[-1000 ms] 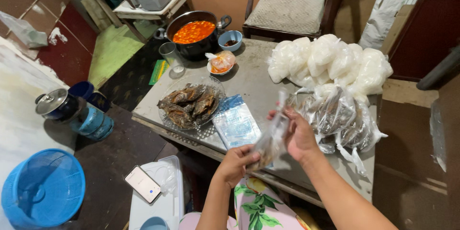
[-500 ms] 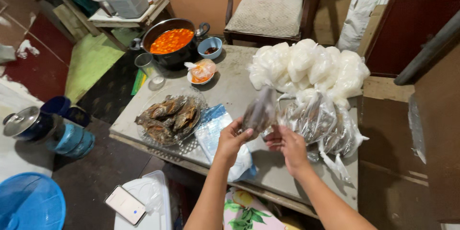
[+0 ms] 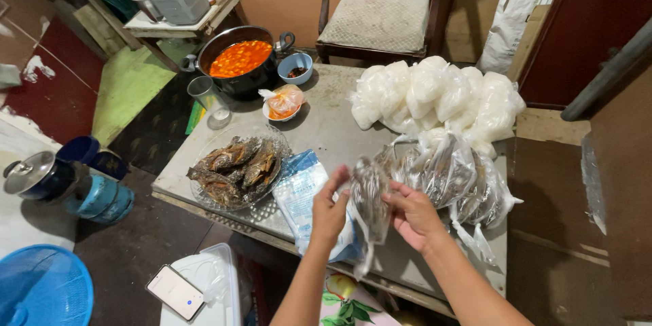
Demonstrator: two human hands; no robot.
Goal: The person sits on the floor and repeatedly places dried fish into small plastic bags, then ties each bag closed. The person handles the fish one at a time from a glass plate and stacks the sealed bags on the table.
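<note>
A clear plastic bag with a dark fried fish inside [image 3: 370, 197] is held upright between both hands above the grey table [image 3: 326, 122]. My left hand [image 3: 329, 212] grips its left side and my right hand [image 3: 412, 214] pinches its right side. Just right of them lies a pile of several bagged fish [image 3: 455, 173]. Behind that pile sit several white bags of rice [image 3: 435, 92]. A glass plate of fried fish [image 3: 234, 163] stands to the left, with a pack of empty plastic bags [image 3: 299, 193] beside it.
A black pot of orange sauce [image 3: 241, 61], a blue bowl [image 3: 295, 68], a glass [image 3: 204, 92] and a bowl holding a sauce bag [image 3: 284, 103] stand at the table's far left. A chair [image 3: 387, 17] is behind. A phone [image 3: 178, 291] lies on a white box below.
The bag of fish has dropped lower and nearer the table's front edge, with both hands now gripping its sides. The view has barely shifted since half a second ago.
</note>
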